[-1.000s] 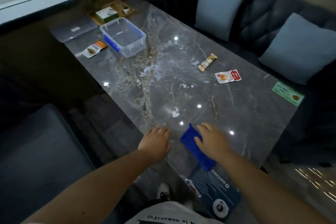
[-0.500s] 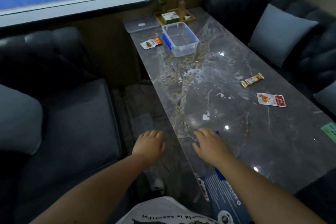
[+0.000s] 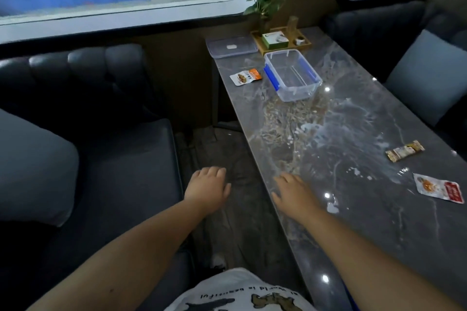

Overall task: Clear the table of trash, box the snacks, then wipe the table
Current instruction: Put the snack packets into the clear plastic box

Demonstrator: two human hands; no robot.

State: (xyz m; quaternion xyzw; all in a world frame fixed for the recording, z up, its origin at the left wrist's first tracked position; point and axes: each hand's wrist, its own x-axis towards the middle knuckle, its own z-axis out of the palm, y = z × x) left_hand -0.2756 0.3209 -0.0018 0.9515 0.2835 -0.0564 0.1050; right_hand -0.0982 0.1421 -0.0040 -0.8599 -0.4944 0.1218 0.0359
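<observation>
- Both hands are empty, palms down, fingers loosely spread: the left hand (image 3: 208, 188) hangs over the floor at 7 o'clock of the view, off the table; the right hand (image 3: 293, 193) lies over the near edge of the table (image 3: 379, 222).
- Table: grey marble with pale veining and white smears across the middle.
- Box (image 3: 293, 74), at 12 o'clock from the right hand: clear plastic, blue clips on its long sides, nothing in it.
- Lid (image 3: 231, 47): clear, flat on the far left corner, at 10 o'clock from the box.
- Orange packet (image 3: 246, 77): white and orange, food picture on it, just beside the box at its 9 o'clock; print too small to read.
- Bar (image 3: 405, 151): long, gold-brown wrapper, at 2 o'clock from the right hand; writing unreadable.
- Red packet (image 3: 438, 188): white with a red end, at 3 o'clock from the right hand; characters on the red part are blurred.
- Tray (image 3: 304, 44), wooden, beyond the box, holds a green carton (image 3: 275, 40).
- Shirt (image 3: 240, 293), at 6 o'clock, bears upside-down lettering, only partly readable.
</observation>
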